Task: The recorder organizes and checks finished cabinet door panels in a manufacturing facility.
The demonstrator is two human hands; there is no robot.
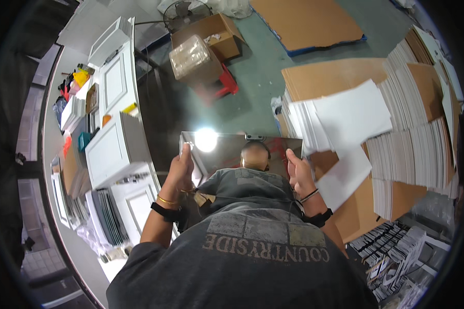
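I hold a rectangular mirror [219, 157] in front of my body, with a hand at each side. My left hand [182, 169] grips its left edge, thumb lying up along the border. At the opposite edge my right hand [300, 175] is closed in the same way, thumb raised. The fingers beneath the glass are hidden. A bright lamp, part of my shirt and a head are reflected in the glass. A small dark metal fitting [254, 137] shows at the mirror's far edge. My torso covers the near part of the panel.
Along the left runs a bench with white framed panels [113, 77] and a white cabinet-like box [108, 149]. Stacked white sheets [353, 113] and cardboard stand close on the right. Ahead are a wrapped parcel [193, 57] on a red stool [227, 85] and an open carton [211, 33].
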